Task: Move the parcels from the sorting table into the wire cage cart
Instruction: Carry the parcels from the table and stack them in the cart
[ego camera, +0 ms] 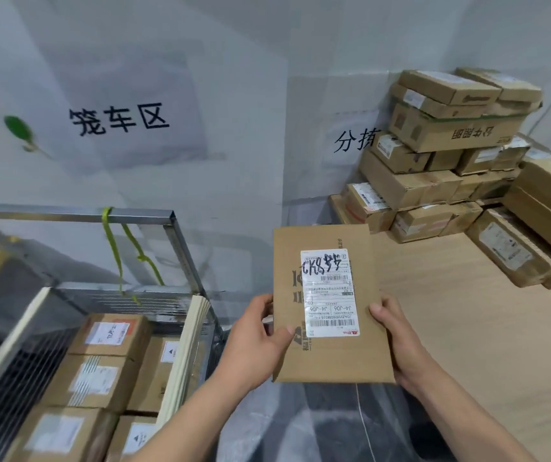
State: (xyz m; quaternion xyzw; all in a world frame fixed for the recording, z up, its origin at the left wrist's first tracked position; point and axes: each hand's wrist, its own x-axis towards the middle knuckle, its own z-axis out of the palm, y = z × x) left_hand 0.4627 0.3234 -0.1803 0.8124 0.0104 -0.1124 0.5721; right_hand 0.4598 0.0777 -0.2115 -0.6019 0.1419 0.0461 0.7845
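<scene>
Flat box held between desk (451, 328) and cart (174, 225), ready to go in.
Carry it left over the cart's boxes (107, 355) and lay the box (327, 355) flat; left hand (257, 335) and right hand (397, 331) fingers grip its edges.

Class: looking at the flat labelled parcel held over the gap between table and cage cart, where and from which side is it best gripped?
By its two long side edges near the lower end, as the left hand and right hand do: the flat parcel is thin, so thumbs on top pinch it.
</scene>
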